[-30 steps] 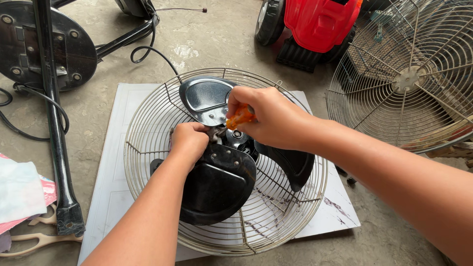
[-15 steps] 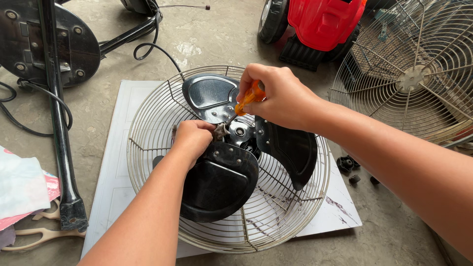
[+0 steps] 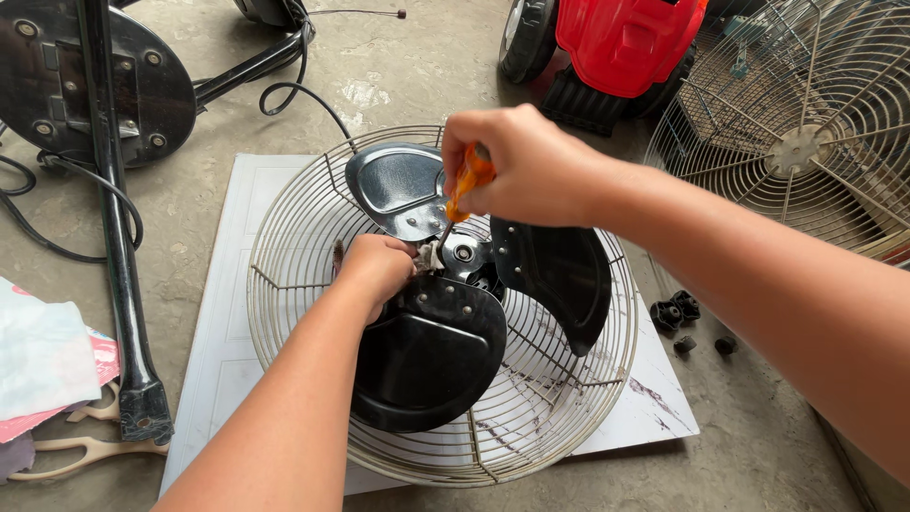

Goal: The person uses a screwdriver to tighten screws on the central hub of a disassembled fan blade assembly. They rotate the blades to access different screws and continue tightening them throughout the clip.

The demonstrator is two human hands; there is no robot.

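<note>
A round wire fan guard (image 3: 569, 398) lies flat on a white board (image 3: 237, 284) on the concrete floor. Three black metal blades (image 3: 431, 351) sit inside it around a silver hub (image 3: 464, 254). My left hand (image 3: 379, 270) grips the hub's left side, pressing on a blade root. My right hand (image 3: 517, 166) holds an orange-handled screwdriver (image 3: 466, 185) above the hub. Its shaft slants down to the hub between my hands. The screwdriver tip is hidden by my left fingers.
A second wire guard (image 3: 796, 142) leans at the right. A red and black machine (image 3: 616, 47) stands behind. A black stand pole (image 3: 118, 237) with round base (image 3: 57, 76) and cable lies left. Small black knobs (image 3: 678, 313) lie beside the board. Scissors (image 3: 76, 446) and cloth lie bottom left.
My right hand has lifted and tilted the screwdriver more upright over the hub. The left hand has stayed on the hub. The view has shifted slightly.
</note>
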